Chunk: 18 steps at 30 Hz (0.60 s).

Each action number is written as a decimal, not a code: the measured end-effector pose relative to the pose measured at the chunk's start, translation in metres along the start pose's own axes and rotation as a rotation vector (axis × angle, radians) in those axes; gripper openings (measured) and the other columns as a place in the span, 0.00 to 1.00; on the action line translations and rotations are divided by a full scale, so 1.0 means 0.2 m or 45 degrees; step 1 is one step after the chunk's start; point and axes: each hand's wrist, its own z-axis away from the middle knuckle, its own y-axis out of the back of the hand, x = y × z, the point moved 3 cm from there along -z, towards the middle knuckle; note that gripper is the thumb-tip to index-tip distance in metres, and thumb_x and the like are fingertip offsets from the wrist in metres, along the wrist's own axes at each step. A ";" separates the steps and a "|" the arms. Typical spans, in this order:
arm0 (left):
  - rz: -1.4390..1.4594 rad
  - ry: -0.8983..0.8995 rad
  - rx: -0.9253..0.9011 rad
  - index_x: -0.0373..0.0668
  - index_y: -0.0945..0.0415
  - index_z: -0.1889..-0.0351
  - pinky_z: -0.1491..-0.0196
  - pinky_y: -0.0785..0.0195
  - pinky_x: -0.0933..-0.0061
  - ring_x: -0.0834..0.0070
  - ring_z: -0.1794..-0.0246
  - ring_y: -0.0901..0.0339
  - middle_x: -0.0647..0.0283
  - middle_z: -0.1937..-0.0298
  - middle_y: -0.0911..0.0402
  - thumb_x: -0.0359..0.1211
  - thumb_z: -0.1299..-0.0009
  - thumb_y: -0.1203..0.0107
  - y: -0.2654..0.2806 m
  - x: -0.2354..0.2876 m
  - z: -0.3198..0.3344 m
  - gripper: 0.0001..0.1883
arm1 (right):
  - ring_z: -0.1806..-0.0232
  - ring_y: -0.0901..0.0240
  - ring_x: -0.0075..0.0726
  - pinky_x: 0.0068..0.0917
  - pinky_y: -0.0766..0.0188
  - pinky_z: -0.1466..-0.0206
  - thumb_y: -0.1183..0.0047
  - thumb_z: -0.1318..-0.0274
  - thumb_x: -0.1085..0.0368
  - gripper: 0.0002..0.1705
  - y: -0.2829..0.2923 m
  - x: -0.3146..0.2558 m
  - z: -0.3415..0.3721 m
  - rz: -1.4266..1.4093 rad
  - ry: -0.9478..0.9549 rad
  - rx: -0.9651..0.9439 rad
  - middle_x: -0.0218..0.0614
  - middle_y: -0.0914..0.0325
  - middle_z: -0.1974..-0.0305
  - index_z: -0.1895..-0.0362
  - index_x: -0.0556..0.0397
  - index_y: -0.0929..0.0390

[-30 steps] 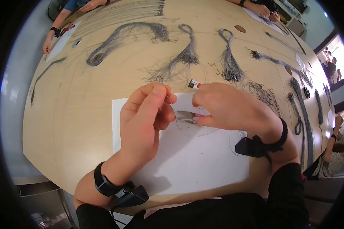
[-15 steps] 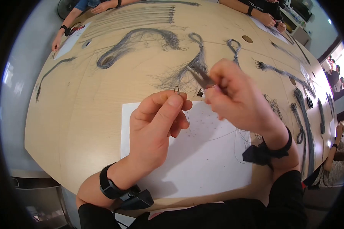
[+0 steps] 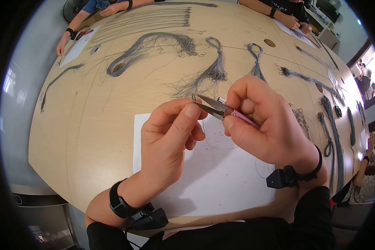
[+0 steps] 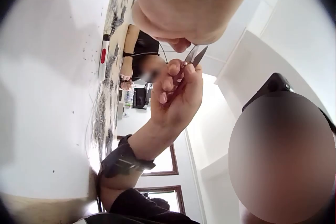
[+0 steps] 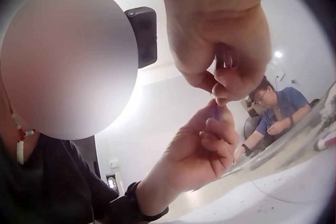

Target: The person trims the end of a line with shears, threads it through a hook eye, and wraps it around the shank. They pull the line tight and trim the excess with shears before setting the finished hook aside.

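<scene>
Between thumb and forefinger, my left hand (image 3: pixel 164 139) pinches a small dark fishing hook (image 3: pixel 193 97), its bend poking up above the fingertips. A thin line (image 3: pixel 204 132) trails from these fingers down over the white paper (image 3: pixel 225 179). My right hand (image 3: pixel 273 121) grips pink-handled thread snips (image 3: pixel 212 109), their blades spread and pointing left, tips right at the hook. In the left wrist view the snips' blades (image 4: pixel 198 56) rise beyond the right fingers, close under the left hand. The right wrist view shows both hands' fingertips nearly meeting, the blades mostly hidden.
Tied bundles of line with hooks (image 3: pixel 214 71) lie beyond the paper, with a longer looped bundle (image 3: pixel 146 41) to their left. More bundles (image 3: pixel 331 121) lie at the right. A marker (image 4: pixel 104 56) is behind the right hand. Other people work at the table's far side.
My right hand rose from over the paper with the snips, then swung the blades down and left to the left fingertips. The left hand keeps its pinch, the hook now sticking up.
</scene>
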 end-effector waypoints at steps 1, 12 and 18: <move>0.000 0.000 0.000 0.41 0.29 0.63 0.80 0.45 0.88 0.85 0.79 0.32 0.64 0.69 0.25 0.33 0.37 0.52 0.00 0.00 0.00 0.08 | 0.82 0.44 0.12 0.11 0.48 0.80 0.57 0.55 0.74 0.07 0.00 0.01 0.00 -0.022 -0.045 -0.036 0.27 0.35 0.81 0.68 0.57 0.40; 0.080 0.080 0.041 0.43 0.32 0.59 0.81 0.45 0.88 0.84 0.78 0.32 0.63 0.67 0.27 0.34 0.36 0.55 0.00 -0.01 0.01 0.09 | 0.86 0.40 0.18 0.12 0.46 0.88 0.61 0.50 0.69 0.13 -0.03 0.00 -0.02 -0.583 -0.398 -0.115 0.34 0.32 0.80 0.59 0.59 0.42; -0.006 0.024 0.011 0.43 0.33 0.60 0.80 0.44 0.88 0.83 0.79 0.32 0.62 0.67 0.27 0.35 0.35 0.55 -0.01 -0.01 0.00 0.09 | 0.86 0.39 0.18 0.12 0.45 0.89 0.61 0.50 0.69 0.17 -0.03 0.02 -0.03 -0.824 -0.500 -0.154 0.33 0.32 0.80 0.56 0.64 0.43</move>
